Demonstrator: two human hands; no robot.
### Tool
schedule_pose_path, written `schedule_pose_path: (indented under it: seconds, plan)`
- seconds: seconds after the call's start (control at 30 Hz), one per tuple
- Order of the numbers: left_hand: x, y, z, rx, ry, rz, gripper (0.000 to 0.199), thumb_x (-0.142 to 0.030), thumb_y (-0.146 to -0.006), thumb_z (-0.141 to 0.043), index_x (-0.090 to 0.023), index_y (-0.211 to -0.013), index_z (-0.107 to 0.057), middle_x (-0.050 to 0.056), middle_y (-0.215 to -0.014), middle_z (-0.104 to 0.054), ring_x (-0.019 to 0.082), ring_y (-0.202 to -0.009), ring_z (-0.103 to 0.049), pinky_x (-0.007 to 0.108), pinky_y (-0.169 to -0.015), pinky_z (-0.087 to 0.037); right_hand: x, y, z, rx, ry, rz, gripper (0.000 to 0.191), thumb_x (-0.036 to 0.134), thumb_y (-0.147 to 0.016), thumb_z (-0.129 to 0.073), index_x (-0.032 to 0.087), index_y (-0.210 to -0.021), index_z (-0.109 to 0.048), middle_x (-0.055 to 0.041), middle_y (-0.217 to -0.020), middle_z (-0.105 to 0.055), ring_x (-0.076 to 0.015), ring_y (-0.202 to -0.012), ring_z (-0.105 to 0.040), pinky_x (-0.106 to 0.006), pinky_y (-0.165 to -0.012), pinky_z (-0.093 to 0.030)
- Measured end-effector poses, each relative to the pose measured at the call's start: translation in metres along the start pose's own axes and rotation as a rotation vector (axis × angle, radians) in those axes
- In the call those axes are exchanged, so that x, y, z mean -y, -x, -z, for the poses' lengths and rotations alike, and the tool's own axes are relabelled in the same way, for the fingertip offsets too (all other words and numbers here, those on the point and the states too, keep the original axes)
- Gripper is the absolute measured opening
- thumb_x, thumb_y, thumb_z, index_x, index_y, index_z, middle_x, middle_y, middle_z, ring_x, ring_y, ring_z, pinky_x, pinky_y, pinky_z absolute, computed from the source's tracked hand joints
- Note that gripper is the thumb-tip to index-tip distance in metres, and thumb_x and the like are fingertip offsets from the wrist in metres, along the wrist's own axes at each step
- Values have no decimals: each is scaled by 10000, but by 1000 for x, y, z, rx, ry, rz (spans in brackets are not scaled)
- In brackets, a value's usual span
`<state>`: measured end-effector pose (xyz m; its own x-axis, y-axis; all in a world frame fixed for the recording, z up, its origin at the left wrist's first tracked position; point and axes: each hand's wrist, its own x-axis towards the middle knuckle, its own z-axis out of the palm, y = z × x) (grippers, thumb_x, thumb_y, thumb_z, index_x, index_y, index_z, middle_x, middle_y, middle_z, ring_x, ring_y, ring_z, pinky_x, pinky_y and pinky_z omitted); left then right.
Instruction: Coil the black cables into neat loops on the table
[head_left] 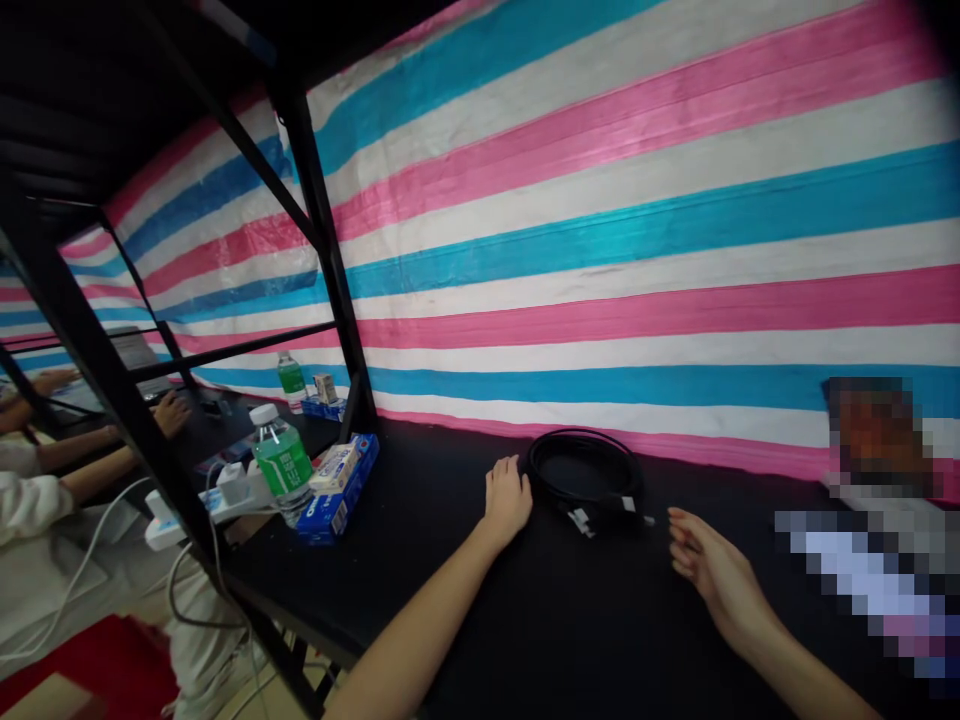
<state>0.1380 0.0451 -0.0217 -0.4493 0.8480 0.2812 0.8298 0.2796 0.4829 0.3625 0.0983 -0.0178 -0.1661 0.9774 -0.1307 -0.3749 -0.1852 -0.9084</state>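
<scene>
A coiled black cable lies on the black tabletop, with pale metal connector ends and a small white tag at its near side. My left hand rests palm down on the table just left of the coil, fingers stretched forward, close to the loop's edge or touching it. To the right of the coil, my right hand is held sideways with loosely bent fingers and nothing visible in them. A small gap separates its fingertips from the nearest cable end.
A water bottle stands on the left beside a blue box with a smaller carton on it. A white power strip hangs near the black metal post. Another person's hand is beyond the frame. Blurred-out items lie right.
</scene>
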Motion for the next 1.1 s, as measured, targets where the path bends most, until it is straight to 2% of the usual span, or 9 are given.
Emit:
schedule_pose_path:
  seconds: [0.13,0.27,0.53,0.73,1.1]
  plan:
    - [5,1,0,56,-114,-58,464,-289,-848,-282,-103,-1245,-436,132,-1366,-390,246,-1301,-275,384,-1077,-227,3,-4,1,-18,-132,-71,241,217,-541,-662,160,-747,-550,89,-488,-403,-10,-344,-317,-124,-305,-241]
    - [6,2,-1,91,-207,-91,492,-311,-857,-270,-94,-1277,-404,142,-1386,-361,261,-1306,-267,402,-1078,-230,4,-5,-1,-21,-184,-91,194,205,-570,-637,156,-729,-537,96,-455,-378,-9,-328,-284,-126,-301,-213]
    - [4,1,-3,116,-297,-119,514,-305,-865,-227,-70,-1298,-375,161,-1394,-339,278,-1312,-250,419,-1075,-224,3,1,-1,43,-126,-47,196,238,-575,-639,160,-724,-539,95,-461,-378,-17,-351,-295,-145,-349,-206]
    - [1,2,-2,123,-307,-113,518,-320,-861,-235,-78,-1296,-380,157,-1391,-347,274,-1308,-260,412,-1073,-229,0,5,-2,82,-93,-75,214,259,-575,-639,156,-735,-542,96,-468,-387,-15,-356,-299,-146,-356,-201]
    - [4,3,0,131,-306,-120,534,-349,-861,-221,-84,-1304,-360,152,-1398,-336,271,-1308,-260,416,-1071,-238,5,7,-7,43,-70,-131,179,217,-560,-633,156,-688,-524,99,-445,-350,-12,-337,-269,-141,-321,-192]
